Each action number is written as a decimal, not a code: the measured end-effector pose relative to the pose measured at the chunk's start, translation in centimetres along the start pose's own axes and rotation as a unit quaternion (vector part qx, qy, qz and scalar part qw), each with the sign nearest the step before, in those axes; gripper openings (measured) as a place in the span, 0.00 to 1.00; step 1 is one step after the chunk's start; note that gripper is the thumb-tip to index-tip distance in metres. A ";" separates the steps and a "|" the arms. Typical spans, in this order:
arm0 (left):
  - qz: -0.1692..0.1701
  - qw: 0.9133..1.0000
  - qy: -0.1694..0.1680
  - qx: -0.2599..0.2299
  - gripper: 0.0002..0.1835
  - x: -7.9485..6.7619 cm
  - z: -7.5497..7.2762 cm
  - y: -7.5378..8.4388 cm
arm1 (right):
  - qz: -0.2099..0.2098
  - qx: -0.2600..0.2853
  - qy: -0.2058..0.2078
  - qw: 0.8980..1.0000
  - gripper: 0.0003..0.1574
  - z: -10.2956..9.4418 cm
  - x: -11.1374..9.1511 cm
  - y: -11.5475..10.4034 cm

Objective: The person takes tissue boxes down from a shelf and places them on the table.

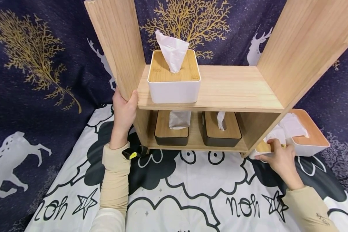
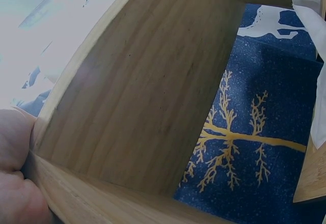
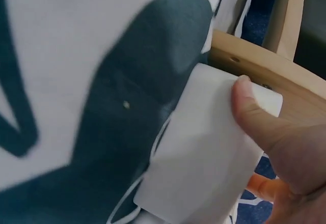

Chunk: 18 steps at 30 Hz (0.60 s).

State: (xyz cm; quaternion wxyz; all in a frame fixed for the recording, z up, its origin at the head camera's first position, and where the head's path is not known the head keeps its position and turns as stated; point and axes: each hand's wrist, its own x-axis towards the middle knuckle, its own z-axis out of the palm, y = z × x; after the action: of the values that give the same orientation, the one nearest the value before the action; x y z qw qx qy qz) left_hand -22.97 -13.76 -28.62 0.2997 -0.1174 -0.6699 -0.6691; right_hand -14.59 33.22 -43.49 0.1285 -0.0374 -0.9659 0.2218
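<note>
Writing: "noh" beside a star, readable twice on the printed cloth (image 1: 197, 174). Faint marks on the lid of the upper tissue box (image 1: 174, 91): illegible. Yellow label on the black wrist device (image 1: 135, 151): too small to read. No brand legible.

Right hand (image 1: 281, 158): pinching the small white box (image 3: 209, 142), thumb flat on its white face, a finger on the wooden lid. Box position: on the cloth, just beside the outer right side of the wooden shelf (image 1: 240, 85); contact with the panel cannot be told. Orientation: lid up, tissue upward. In the right wrist view, the long edges of its white face run outward from the panel; full long axis partly hidden. Orange-lidded box (image 1: 310, 150) lies next to it, to the right.

Left hand (image 1: 124, 108): clasping the front edge of the shelf's left panel, thumb toward the inside.

Lower shelf: two dark boxes (image 1: 171, 140), wooden lids up, tissues showing.
</note>
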 end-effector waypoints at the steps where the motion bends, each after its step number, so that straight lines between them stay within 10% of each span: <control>1: -0.001 1.000 0.001 0.000 0.23 0.0 0.0 0.0 | -0.002 -0.004 -0.004 1.000 0.42 -0.1 0.1 0.0; 9: -0.006 1.000 -0.001 0.001 0.23 0.0 0.0 0.1 | 0.018 -0.037 -0.050 0.998 0.35 -0.5 0.9 0.1; 18: -0.002 1.000 -0.001 0.003 0.23 0.0 -0.1 0.0 | -0.025 -0.071 0.005 0.997 0.31 -0.3 1.0 0.0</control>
State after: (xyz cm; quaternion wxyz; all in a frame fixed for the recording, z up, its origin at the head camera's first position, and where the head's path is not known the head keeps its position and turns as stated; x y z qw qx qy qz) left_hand -22.96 -13.83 -28.64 0.2981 -0.1162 -0.6723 -0.6676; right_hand -15.46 33.46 -43.05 0.1360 -0.0233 -0.9791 0.1496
